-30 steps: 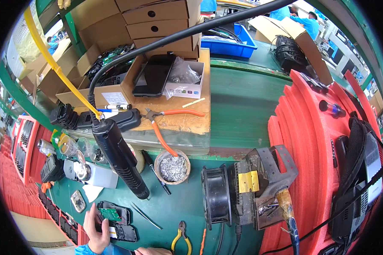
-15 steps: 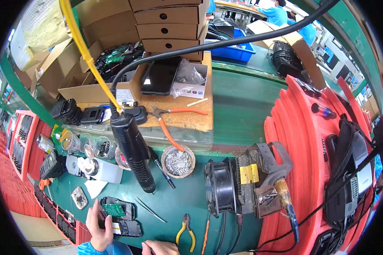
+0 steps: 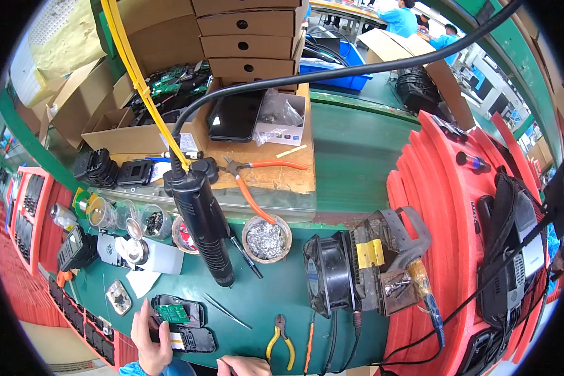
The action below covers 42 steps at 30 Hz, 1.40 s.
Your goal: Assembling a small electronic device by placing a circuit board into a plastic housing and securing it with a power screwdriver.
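Observation:
My left hand [image 3: 151, 343] grips the left side of an opened black plastic housing [image 3: 197, 339], thumb and forefinger on either side of its edge. Inside the upper half lies a small green circuit board [image 3: 171, 313]; a white strip shows in the lower half. My right hand [image 3: 244, 366] is at the bottom edge, fingers curled together and partly cut off. Whatever it may hold is hidden. Metal tweezers [image 3: 228, 311] lie right of the housing, and yellow-handled cutters [image 3: 281, 341] rest beyond my right hand. A black electric screwdriver [image 3: 202, 229] hangs above the bench.
A bowl of silvery scraps [image 3: 266, 240] stands mid-bench, orange-handled pliers [image 3: 250, 188] behind it. To the right are a black fan [image 3: 328, 274] and a soldering iron holder [image 3: 388, 257]. Red foam sheets [image 3: 413, 182] border the right; several jars [image 3: 155, 220] stand left.
The whole scene has shifted slightly in the picture as my head moved. Both hands keep nearly the same pose, the left still at the housing.

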Available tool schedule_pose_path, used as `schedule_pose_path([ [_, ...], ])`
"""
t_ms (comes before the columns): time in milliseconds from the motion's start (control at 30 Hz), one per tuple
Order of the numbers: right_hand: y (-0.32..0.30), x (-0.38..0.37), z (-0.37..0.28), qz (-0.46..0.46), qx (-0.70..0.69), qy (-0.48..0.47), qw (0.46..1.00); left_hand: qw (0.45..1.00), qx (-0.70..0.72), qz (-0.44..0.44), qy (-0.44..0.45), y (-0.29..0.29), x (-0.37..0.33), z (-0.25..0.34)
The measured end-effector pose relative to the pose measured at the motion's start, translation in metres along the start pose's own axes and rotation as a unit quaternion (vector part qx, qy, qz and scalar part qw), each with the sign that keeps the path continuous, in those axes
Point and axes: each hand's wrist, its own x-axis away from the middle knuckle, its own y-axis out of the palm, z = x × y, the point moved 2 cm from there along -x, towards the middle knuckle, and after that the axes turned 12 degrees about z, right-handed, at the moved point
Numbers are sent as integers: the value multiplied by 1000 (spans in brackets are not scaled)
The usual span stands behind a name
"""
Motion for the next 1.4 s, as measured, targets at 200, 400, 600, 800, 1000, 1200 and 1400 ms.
schedule_pose_path([
  [200, -3, 11, 12, -31, -45, 37, 998, 999, -42, 6, 10, -3, 0, 0],
  [400, 2, 24, 17, 6, -25, -7, 1000, 998, -49, 18, 37, -3, -2, 1],
  [600, 3, 21, 16, 24, -1, -52, 998, 996, -66, 19, 50, 0, -3, -1],
  [800, 1, 20, 18, 11, 14, -58, 998, 996, -70, 15, 47, -3, -4, 7],
  [1000, 1, 17, 14, 40, 20, -72, 996, 996, -79, 11, 51, -2, -5, 8],
  [1200, -1, 15, 11, -2, 16, -31, 999, 996, -69, 4, 47, -2, -5, 7],
  [1400, -1, 12, 7, 36, 32, -54, 997, 997, -66, -8, 42, -2, -2, 2],
])
